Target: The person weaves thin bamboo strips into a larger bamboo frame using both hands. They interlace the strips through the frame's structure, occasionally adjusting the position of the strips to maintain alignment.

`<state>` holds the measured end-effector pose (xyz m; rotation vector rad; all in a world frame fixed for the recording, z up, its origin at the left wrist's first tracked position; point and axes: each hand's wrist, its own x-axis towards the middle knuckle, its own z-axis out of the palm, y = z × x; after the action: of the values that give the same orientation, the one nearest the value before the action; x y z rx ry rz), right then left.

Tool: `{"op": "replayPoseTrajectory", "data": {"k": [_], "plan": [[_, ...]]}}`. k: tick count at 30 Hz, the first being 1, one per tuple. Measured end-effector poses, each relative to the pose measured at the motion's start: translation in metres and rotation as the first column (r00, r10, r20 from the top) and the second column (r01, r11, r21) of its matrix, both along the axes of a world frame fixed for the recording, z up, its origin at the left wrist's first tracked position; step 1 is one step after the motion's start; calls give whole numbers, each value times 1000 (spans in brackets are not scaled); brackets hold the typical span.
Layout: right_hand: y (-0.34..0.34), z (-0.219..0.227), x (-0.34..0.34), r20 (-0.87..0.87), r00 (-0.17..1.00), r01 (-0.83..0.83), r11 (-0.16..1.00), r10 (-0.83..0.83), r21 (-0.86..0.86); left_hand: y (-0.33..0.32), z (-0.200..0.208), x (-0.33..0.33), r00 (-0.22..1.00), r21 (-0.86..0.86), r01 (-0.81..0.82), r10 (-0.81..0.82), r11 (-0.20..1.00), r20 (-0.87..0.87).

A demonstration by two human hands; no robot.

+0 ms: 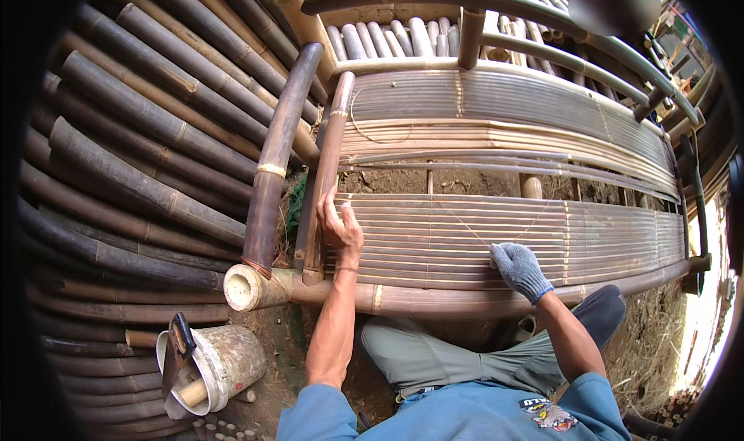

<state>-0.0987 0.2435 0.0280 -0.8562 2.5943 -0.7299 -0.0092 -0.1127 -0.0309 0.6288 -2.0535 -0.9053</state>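
Observation:
A dark bamboo bench frame lies in front of me, with a seat of thin bamboo slats. My bare left hand rests at the slats' left end, against the upright-lying bamboo rail. Its fingers are stretched out, holding nothing. Over the near slats, my right hand in a grey knitted glove is closed on a thin cord. From the glove the cord runs in two lines up to the slats. Loose slats lie across the gap in the middle of the seat.
Dark bamboo poles are stacked along the left. A dirty white bucket with a handsaw stands at lower left. Beyond the bench lie more cut poles, and a person's blurred head shows at the far right.

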Motion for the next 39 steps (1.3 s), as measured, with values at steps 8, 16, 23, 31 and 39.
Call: {"op": "replayPoseTrajectory", "data": {"k": [8, 16, 23, 31, 39], "plan": [[2, -19, 17, -338, 923, -164, 982, 185, 91, 48, 18, 28, 771, -289, 602, -449, 744, 451], [-4, -19, 23, -380, 915, -106, 990, 135, 96, -21, 8, 13, 944, -538, 273, -115, 798, 309], [-3, -23, 28, -271, 961, 33, 997, -50, -69, 2, 42, 30, 885, 335, 458, -456, 824, -89], [-7, -17, 31, -265, 959, 82, 992, -105, -97, 77, 25, 10, 800, -257, 515, -351, 818, 486], [-9, -20, 38, -295, 945, 92, 981, -139, -170, 167, 118, 39, -35, 478, 871, -985, -113, -169]]}}
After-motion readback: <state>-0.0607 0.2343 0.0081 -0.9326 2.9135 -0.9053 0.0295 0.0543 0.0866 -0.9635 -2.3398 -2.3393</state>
